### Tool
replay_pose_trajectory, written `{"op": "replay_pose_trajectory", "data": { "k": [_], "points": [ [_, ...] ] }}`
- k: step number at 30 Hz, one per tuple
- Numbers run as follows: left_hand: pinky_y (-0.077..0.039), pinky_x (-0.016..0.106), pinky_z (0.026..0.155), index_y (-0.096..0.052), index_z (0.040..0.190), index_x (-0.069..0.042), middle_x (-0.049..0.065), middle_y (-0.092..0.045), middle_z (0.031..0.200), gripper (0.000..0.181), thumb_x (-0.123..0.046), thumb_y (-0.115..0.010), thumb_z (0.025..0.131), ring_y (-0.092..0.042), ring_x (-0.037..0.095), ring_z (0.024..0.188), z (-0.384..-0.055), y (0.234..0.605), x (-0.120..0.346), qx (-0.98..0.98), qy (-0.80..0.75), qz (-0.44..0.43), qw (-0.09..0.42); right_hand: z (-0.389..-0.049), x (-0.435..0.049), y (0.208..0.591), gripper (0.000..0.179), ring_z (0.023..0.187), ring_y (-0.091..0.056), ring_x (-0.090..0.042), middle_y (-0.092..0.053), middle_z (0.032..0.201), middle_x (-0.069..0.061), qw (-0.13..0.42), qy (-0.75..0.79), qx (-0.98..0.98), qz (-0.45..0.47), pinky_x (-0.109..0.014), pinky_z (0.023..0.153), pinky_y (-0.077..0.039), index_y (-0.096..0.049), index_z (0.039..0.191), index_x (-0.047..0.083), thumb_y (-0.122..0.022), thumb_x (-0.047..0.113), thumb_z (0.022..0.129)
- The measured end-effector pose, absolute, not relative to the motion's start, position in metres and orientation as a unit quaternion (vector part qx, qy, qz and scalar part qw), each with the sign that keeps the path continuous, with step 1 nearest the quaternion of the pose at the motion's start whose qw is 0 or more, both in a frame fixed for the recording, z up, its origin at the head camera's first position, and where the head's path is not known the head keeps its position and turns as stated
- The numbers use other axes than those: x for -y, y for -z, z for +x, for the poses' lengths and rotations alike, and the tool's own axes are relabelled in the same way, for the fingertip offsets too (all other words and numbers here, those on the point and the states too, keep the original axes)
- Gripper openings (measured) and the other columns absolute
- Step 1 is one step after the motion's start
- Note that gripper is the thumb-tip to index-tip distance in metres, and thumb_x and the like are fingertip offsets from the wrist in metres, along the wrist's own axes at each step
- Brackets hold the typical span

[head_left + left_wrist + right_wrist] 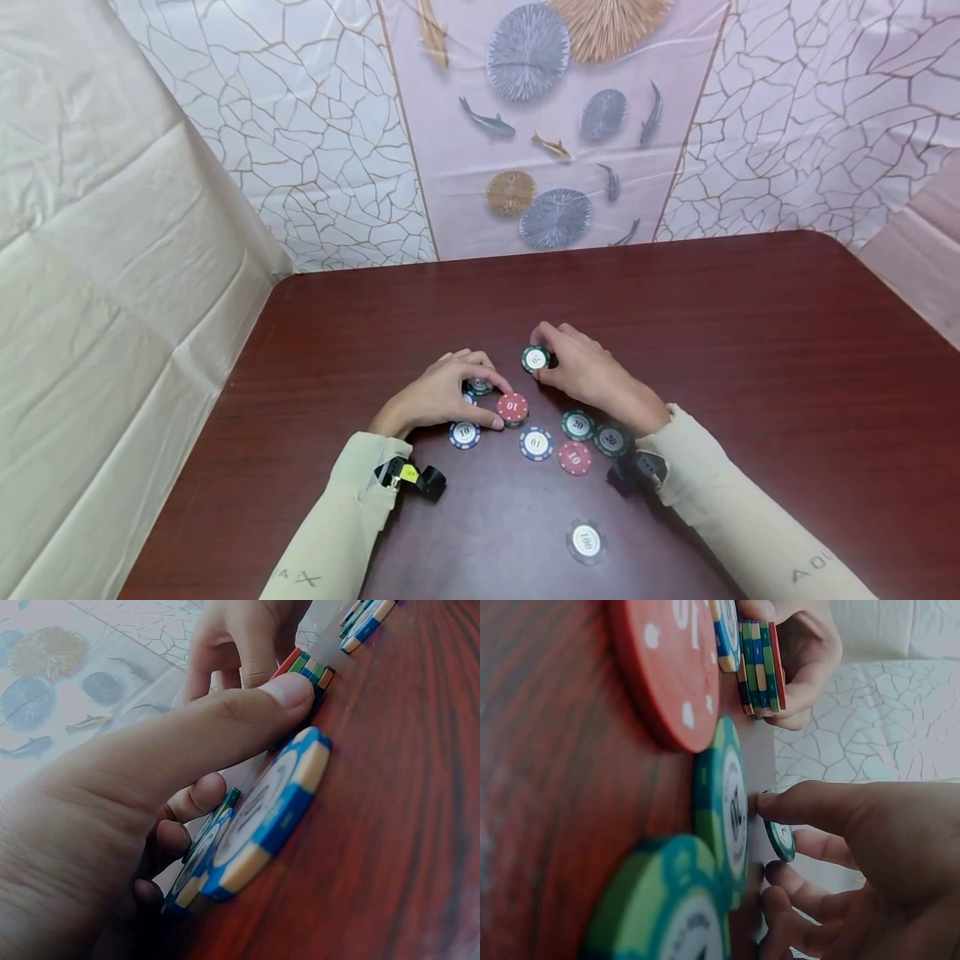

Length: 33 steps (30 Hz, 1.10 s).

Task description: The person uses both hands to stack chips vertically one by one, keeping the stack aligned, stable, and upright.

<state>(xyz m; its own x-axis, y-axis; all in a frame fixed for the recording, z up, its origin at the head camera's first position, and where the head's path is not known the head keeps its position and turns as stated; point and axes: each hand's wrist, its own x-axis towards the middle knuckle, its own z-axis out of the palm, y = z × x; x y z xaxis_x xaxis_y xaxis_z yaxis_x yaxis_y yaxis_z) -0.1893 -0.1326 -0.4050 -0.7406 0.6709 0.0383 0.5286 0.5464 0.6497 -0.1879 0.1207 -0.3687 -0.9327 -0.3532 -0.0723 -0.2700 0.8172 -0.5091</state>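
My left hand [438, 396] pinches a short stack of poker chips between thumb and index finger. On top of the stack lies a red 10 chip [513, 407]; green and blue edges [756, 669] show beneath it in the right wrist view. Farther back and to the right, my right hand [592, 375] pinches a green 20 chip [535, 359] between thumb and fingers. That chip stands tilted in the right wrist view. Under and beside the left palm are a blue 10 chip [464, 434] and a green chip [479, 386], partly hidden by the fingers.
Between the forearms lie a blue 10 chip [536, 443], a red 10 chip [574, 458] and two green chips [577, 425]. Nearer the body is a black-edged 100 chip [586, 542]. Everything rests on a dark red wooden table [360, 317], with patterned cloth behind it.
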Motion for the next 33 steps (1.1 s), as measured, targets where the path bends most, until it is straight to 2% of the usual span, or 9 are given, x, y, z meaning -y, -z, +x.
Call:
{"op": "replay_pose_trajectory", "data": {
  "k": [5, 9, 13, 22, 28, 33],
  "points": [
    [-0.038, 0.039, 0.097, -0.080, 0.114, -0.037, -0.017, -0.061, 0.104, 0.036, -0.044, -0.092, 0.081, -0.050, 0.006, 0.105, -0.190, 0.406, 0.133, -0.876, -0.328, 0.337, 0.106, -0.188, -0.120, 0.368, 0.039, 0.102, -0.064, -0.028, -0.068, 0.119, -0.014, 0.081, 0.248, -0.949, -0.177, -0.048, 0.088, -0.055, -0.059, 0.132, 0.011, -0.076, 0.015, 0.097],
    [-0.039, 0.038, 0.096, -0.080, 0.113, -0.037, -0.017, -0.062, 0.104, 0.036, -0.044, -0.092, 0.080, -0.050, 0.007, 0.104, -0.189, 0.405, 0.133, -0.875, -0.328, 0.341, 0.101, -0.190, -0.121, 0.367, 0.044, 0.108, -0.064, -0.029, -0.067, 0.125, -0.017, 0.091, 0.248, -0.947, -0.184, -0.051, 0.092, -0.054, -0.062, 0.137, 0.008, -0.077, 0.017, 0.096],
    [-0.039, 0.039, 0.097, -0.080, 0.113, -0.036, -0.017, -0.062, 0.104, 0.036, -0.045, -0.092, 0.079, -0.050, 0.008, 0.104, -0.189, 0.404, 0.131, -0.873, -0.329, 0.346, 0.098, -0.192, -0.125, 0.367, 0.046, 0.108, -0.063, -0.030, -0.066, 0.123, -0.017, 0.099, 0.249, -0.946, -0.184, -0.052, 0.094, -0.053, -0.063, 0.136, 0.004, -0.079, 0.018, 0.095],
    [-0.039, 0.038, 0.097, -0.080, 0.113, -0.038, -0.019, -0.062, 0.104, 0.037, -0.044, -0.093, 0.079, -0.051, 0.007, 0.105, -0.190, 0.406, 0.129, -0.875, -0.326, 0.344, 0.100, -0.194, -0.129, 0.365, 0.042, 0.094, -0.064, -0.024, -0.070, 0.113, -0.012, 0.123, 0.258, -0.939, -0.190, -0.044, 0.086, -0.055, -0.065, 0.131, 0.000, -0.079, 0.018, 0.095],
    [-0.039, 0.038, 0.097, -0.080, 0.113, -0.038, -0.019, -0.061, 0.104, 0.036, -0.045, -0.093, 0.079, -0.050, 0.007, 0.106, -0.190, 0.406, 0.130, -0.877, -0.322, 0.341, 0.102, -0.196, -0.136, 0.360, 0.031, 0.083, -0.060, -0.017, -0.070, 0.099, -0.006, 0.155, 0.297, -0.909, -0.247, -0.034, 0.076, -0.050, -0.067, 0.122, 0.003, -0.077, 0.016, 0.096],
    [-0.039, 0.038, 0.098, -0.080, 0.113, -0.039, -0.019, -0.061, 0.104, 0.036, -0.044, -0.093, 0.079, -0.050, 0.007, 0.106, -0.190, 0.405, 0.132, -0.877, -0.325, 0.340, 0.103, -0.197, -0.138, 0.355, 0.032, 0.077, -0.058, -0.015, -0.070, 0.092, 0.000, 0.173, 0.311, -0.887, -0.295, -0.033, 0.074, -0.049, -0.068, 0.124, 0.005, -0.078, 0.017, 0.096]
  ]
}}
